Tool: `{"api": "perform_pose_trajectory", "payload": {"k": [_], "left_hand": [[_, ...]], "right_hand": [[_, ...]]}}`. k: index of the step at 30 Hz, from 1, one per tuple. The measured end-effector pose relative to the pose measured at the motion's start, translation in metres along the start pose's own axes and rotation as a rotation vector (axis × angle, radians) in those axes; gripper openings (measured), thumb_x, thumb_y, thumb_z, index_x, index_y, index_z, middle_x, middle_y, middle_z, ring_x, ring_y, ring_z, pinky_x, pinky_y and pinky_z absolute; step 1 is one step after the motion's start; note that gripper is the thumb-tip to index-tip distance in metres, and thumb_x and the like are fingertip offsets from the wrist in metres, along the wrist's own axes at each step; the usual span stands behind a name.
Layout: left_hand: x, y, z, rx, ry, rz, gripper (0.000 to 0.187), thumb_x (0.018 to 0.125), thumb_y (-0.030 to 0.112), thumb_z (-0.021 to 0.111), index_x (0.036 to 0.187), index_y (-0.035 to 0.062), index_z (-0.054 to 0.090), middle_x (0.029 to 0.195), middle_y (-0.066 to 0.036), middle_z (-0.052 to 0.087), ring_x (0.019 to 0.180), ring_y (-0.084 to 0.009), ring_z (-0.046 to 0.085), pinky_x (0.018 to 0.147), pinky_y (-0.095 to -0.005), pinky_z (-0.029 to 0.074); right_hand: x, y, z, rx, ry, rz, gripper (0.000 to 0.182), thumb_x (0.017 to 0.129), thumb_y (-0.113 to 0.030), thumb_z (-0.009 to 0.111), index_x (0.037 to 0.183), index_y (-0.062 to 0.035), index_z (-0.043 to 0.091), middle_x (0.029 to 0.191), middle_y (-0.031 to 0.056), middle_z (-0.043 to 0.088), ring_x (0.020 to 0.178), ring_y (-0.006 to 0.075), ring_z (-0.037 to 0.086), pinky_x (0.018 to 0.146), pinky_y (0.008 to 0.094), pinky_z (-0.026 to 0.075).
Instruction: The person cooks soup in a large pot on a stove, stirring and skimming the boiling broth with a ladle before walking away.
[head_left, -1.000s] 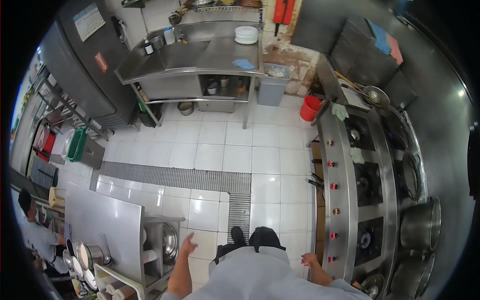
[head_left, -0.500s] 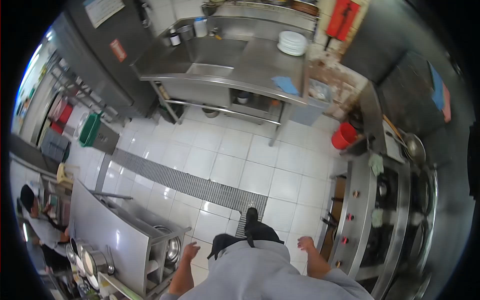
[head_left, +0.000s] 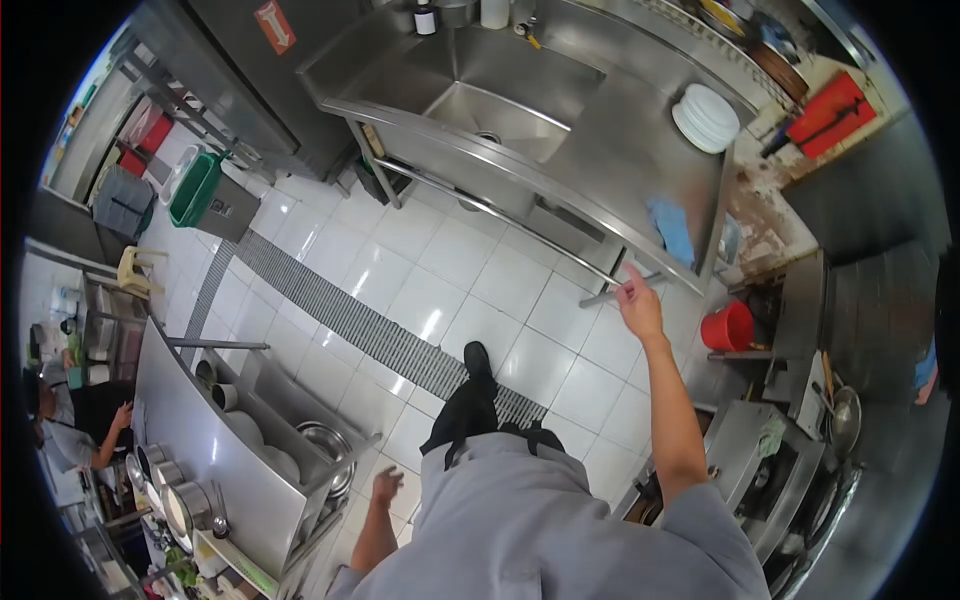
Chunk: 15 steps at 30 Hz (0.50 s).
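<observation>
My right hand (head_left: 638, 308) reaches forward, nearest the front edge of the steel sink counter (head_left: 628, 140). Its fingers are stretched out and nothing shows in them. A blue cloth (head_left: 671, 232) lies at that edge, just beyond my fingertips and apart from them. Low at my side hangs my left hand (head_left: 386, 487), fingers loosely apart and holding nothing. The nearest thing to it is the steel work table (head_left: 230, 450) on the left, with a metal bowl (head_left: 328, 446) on its shelf. White plates (head_left: 706, 118) stand stacked on the counter's right end.
A red bucket (head_left: 727, 327) sits beyond the stove (head_left: 755, 470) on my right. A drain grate (head_left: 345, 310) crosses the tiled floor. To the left are a green-rimmed bin (head_left: 200, 190), a small stool (head_left: 137, 270) and another person (head_left: 85, 410) beyond the work table.
I have stepped closer to the sink counter. My right hand has gone from beside my body out toward the blue cloth, while my left hand stays low at my side.
</observation>
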<state>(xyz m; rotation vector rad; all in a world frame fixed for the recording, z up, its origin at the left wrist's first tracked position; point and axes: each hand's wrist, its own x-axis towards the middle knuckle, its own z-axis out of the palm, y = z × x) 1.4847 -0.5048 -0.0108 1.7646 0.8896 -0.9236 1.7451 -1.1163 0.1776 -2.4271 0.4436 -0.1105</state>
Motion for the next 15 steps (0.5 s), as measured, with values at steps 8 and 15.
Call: {"api": "perform_pose_trajectory", "payload": {"k": [8, 15], "left_hand": [[0.115, 0.292, -0.045, 0.267, 0.093, 0.537, 0.048, 0.078, 0.020, 0.061, 0.121, 0.0006, 0.050, 0.098, -0.020, 0.063, 0.090, -0.0218, 0.061, 0.078, -0.0304, 0.047], [0.091, 0.510, -0.021, 0.053, -0.044, 0.788, 0.045, 0.086, 0.021, 0.056, 0.125, 0.0016, 0.047, 0.107, -0.014, 0.061, 0.097, -0.0203, 0.058, 0.084, -0.0290, 0.045]], "right_hand": [[0.134, 0.054, -0.042, -0.302, 0.253, -0.276, 0.039, 0.078, -0.011, 0.058, 0.116, -0.0088, 0.053, 0.108, 0.0181, 0.056, 0.097, 0.0324, 0.055, 0.085, 0.0394, 0.044], [0.166, 0.128, -0.046, -0.578, 0.116, -0.009, 0.044, 0.081, -0.027, 0.058, 0.122, -0.0159, 0.051, 0.123, 0.0098, 0.049, 0.113, 0.0307, 0.044, 0.090, 0.0425, 0.038]]}}
